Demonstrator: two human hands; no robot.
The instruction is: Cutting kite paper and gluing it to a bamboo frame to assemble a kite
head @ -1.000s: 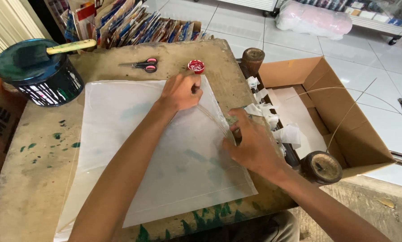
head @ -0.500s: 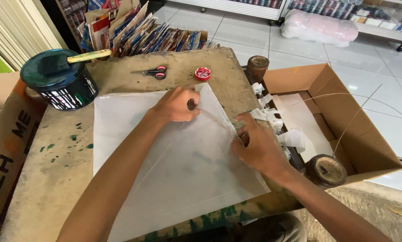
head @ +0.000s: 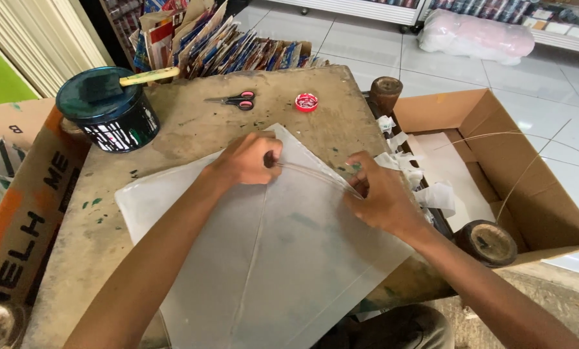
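1. A thin, pale, slightly bowed stick (head: 315, 173) lay across the upper corner of a large translucent white sheet of paper (head: 270, 258), which was spread flat on the worn, paint-flecked wooden counter (head: 192, 129).
2. The stick's long axis ran from upper left down to lower right, bridging the two hands (it sat between them, not off to one side).
3. The left hand (head: 247, 160) was clenched around the stick's upper-left end, fingers curled under, resting on the sheet near its top corner.
4. The right hand (head: 380, 197) pinched the lower-right end at the sheet's right edge, close to the counter's rim; whether it also gripped the paper edge could not be told.
5. Both hands were equally on the stick, one at each end, well apart.
6. A straight spine line ran down the middle of the sheet from near the left hand toward the viewer.
7. Beyond the hands lay red-handled scissors (head: 234, 100) and a small red cap (head: 306, 102); a dark green paint can (head: 108, 110) stood far left; an open cardboard box (head: 535, 174) sat just right of the counter.
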